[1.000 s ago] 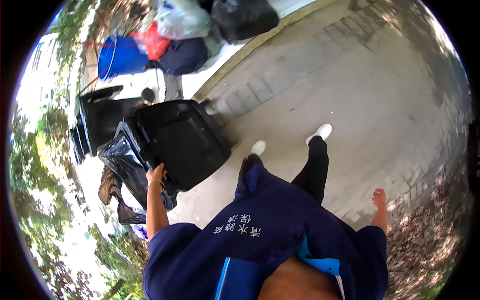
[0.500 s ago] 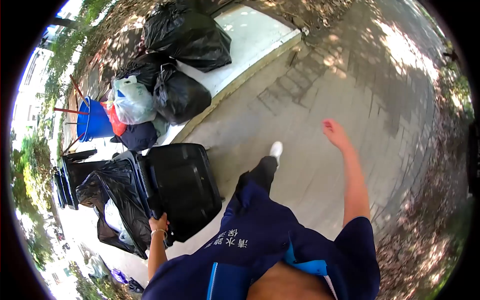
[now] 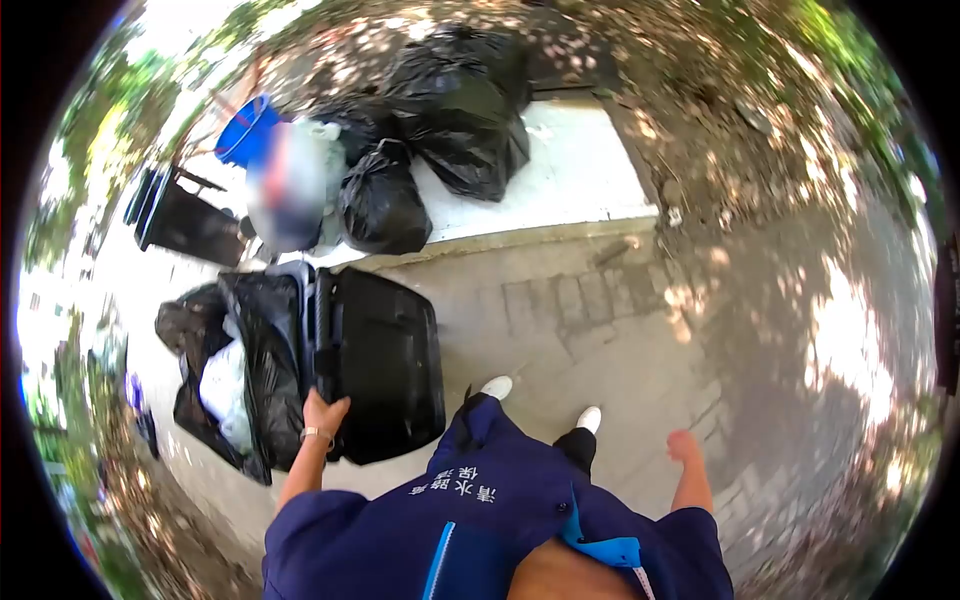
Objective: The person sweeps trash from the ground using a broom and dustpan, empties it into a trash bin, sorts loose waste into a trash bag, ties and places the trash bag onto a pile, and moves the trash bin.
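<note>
L hand [image 3: 325,415], fingers closed on the handle [image 3: 325,372], holds a stiff, prob. heavy black bin [image 3: 390,365] w/ soft liner [image 3: 272,335], best gripped there, near white slab's [image 3: 575,170] near edge; R hand's [image 3: 684,446] finger spread unclear, nothing visibly held.

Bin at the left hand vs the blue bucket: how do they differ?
- Colour: bin is black, bucket is blue.
- Contact: left hand is on the bin; the bucket is not held.
- Liner: bin has a black liner bag draped over its rim; none shows on the bucket.
</note>
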### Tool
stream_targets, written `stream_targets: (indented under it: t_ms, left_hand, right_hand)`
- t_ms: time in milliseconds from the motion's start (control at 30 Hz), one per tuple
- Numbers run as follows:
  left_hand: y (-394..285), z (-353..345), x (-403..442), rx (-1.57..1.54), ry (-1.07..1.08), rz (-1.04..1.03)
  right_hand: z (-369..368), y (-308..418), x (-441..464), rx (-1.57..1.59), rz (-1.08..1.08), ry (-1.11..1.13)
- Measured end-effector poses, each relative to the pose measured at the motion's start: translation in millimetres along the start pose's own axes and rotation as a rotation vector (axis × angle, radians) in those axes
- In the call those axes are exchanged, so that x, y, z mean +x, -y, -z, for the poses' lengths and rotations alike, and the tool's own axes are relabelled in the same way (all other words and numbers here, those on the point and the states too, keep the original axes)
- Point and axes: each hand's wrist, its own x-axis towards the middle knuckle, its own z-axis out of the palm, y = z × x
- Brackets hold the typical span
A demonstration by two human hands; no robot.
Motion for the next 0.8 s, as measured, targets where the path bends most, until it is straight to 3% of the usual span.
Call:
stream_targets:
  t_ms: [133, 167, 233, 267, 333, 367, 400, 467, 533, 567, 633, 667, 733, 800]
  left_hand:
    - [-64, -39, -11, 0.126, -0.086, 0.073]
    - [-77, -55, -10, 0.201, -0.158, 0.056]
    - [-87, -83, -3, 0.236, -0.212, 0.086]
    - [-72, -105, 17, 0.057, -0.117, 0.207]
    - [-104, -98, 12, 0.068, -0.128, 0.235]
    - [-105, -110, 14, 0.110, -0.165, 0.208]
    - [-135, -96, -6, 0.056, -0.043, 0.320]
    - [-142, -107, -15, 0.104, 0.009, 0.307]
    - [-138, -117, -24, 0.130, 0.007, 0.267]
    - [-112, -136, -9, 0.077, -0.014, 0.266]
    - [-151, -117, -64, 0.186, -0.078, 0.057]
    - [-168, -110, -89, 0.183, -0.068, 0.058]
    - [-188, -104, -126, 0.273, -0.038, 0.000]
    - [-186, -112, -141, 0.239, -0.026, -0.119]
  right_hand:
    - [37, -51, -26, 0.918, -0.658, -0.065]
    - [47, -73, -19, 0.895, -0.632, -0.068]
    - [41, -94, -10, 0.779, -0.380, -0.261]
    - [48, -99, -16, 0.783, -0.370, -0.265]
    - [82, -96, -38, 0.848, -0.106, -0.446]
    - [73, -106, -42, 0.860, -0.113, -0.471]
    - [62, -117, -52, 0.951, -0.120, -0.496]
    - [30, -135, -84, 1.045, -0.150, -0.524]
    - [11, -134, -126, 1.039, -0.328, -0.326]
    - [-4, -134, -139, 1.038, -0.341, -0.331]
    - [-37, -129, -160, 0.990, -0.425, -0.161]
    - [-40, -123, -170, 0.985, -0.435, -0.160]
    - [-42, -105, -181, 0.967, -0.215, -0.053]
    - [-34, -94, -174, 0.861, -0.138, -0.047]
